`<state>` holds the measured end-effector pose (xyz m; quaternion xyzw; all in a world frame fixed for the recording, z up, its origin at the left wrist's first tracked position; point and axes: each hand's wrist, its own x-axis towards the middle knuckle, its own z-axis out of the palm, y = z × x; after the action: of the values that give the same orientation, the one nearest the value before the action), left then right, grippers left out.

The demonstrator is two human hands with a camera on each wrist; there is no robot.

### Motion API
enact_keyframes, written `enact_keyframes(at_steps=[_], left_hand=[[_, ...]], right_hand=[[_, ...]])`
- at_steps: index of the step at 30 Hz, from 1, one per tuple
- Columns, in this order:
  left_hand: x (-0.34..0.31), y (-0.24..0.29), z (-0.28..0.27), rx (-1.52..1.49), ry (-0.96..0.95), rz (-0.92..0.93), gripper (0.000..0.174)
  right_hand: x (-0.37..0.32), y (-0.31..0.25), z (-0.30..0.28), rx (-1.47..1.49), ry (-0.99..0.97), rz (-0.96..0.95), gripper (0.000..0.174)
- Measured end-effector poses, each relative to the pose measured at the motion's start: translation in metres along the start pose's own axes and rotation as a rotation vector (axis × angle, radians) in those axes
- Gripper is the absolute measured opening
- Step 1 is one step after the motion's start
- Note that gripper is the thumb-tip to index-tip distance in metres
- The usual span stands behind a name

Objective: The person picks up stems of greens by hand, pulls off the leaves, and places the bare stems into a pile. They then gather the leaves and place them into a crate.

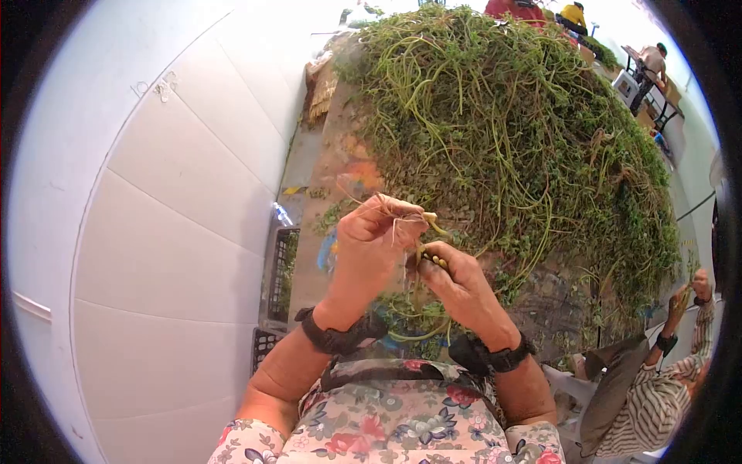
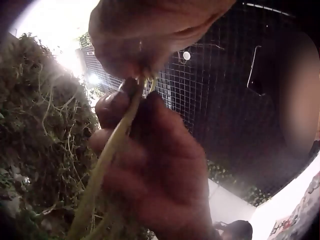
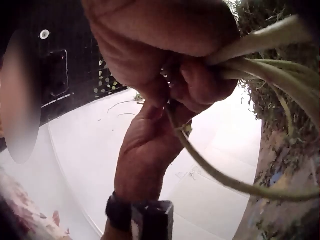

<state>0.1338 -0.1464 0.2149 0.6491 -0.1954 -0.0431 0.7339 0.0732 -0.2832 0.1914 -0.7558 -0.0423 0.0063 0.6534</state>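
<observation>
My left hand (image 1: 362, 255) and right hand (image 1: 464, 288) meet over the near side of the table. Thin, pale root-like strands (image 1: 397, 230) stick out from the pinched fingers of the left hand. The right hand grips several green plant stems (image 3: 270, 75), whose cut-looking ends show beside its thumb in the head view. One long stem (image 2: 107, 157) runs down past the right hand's fingers in the left wrist view. Between the two hands, the fingertips hide where the stems come together. A large heap of leafy, long-stemmed plants (image 1: 495, 139) lies just beyond both hands.
The heap covers most of the brown, paint-stained table (image 1: 340, 147). A white panelled wall (image 1: 170, 232) stands on the left, with a black plastic crate (image 1: 280, 271) between it and the table. At the right, a person in striped sleeves (image 1: 641, 406) handles plants; others are farther back.
</observation>
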Motion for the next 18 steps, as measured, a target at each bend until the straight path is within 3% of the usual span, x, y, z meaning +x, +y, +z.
enact_keyframes(at_steps=[1, 5, 7, 9, 10, 11, 13, 15, 17, 18], left_hand=[[0.000, 0.000, 0.000, 0.035, 0.001, 0.029, 0.009], [-0.017, 0.004, 0.003, 0.097, -0.060, 0.101, 0.012], [-0.025, 0.003, 0.006, 0.145, -0.191, 0.242, 0.014], [-0.025, 0.009, 0.001, 0.236, -0.260, 0.332, 0.014], [-0.023, 0.018, -0.011, 0.383, -0.163, 0.250, 0.013], [-0.022, 0.026, -0.027, 0.528, -0.066, 0.159, 0.012], [-0.021, 0.011, -0.072, 0.354, 0.187, -0.037, 0.013], [-0.024, -0.013, -0.125, 0.508, 0.235, -0.010, 0.010], [-0.030, -0.039, -0.159, 1.158, 0.253, 0.244, 0.016], [-0.035, -0.042, -0.169, 1.293, 0.225, 0.269, 0.018]], right_hand=[[0.001, 0.002, 0.001, -0.006, -0.007, 0.020, 0.021], [0.010, 0.015, -0.004, 0.093, 0.261, 0.030, 0.017], [0.016, 0.028, -0.029, -0.188, 0.349, -0.115, 0.016], [0.025, 0.024, -0.049, 0.194, 0.486, -0.103, 0.016], [0.025, 0.016, -0.057, 0.723, 0.562, 0.003, 0.016], [0.020, 0.003, -0.066, 0.730, 0.623, -0.024, 0.017], [0.012, -0.014, -0.086, 0.850, 0.697, -0.091, 0.019], [0.001, -0.016, -0.114, 1.065, 0.730, -0.178, 0.020], [-0.010, -0.007, -0.144, 1.198, 0.620, -0.367, 0.020], [-0.011, -0.010, -0.148, 1.259, 0.556, -0.462, 0.019]])
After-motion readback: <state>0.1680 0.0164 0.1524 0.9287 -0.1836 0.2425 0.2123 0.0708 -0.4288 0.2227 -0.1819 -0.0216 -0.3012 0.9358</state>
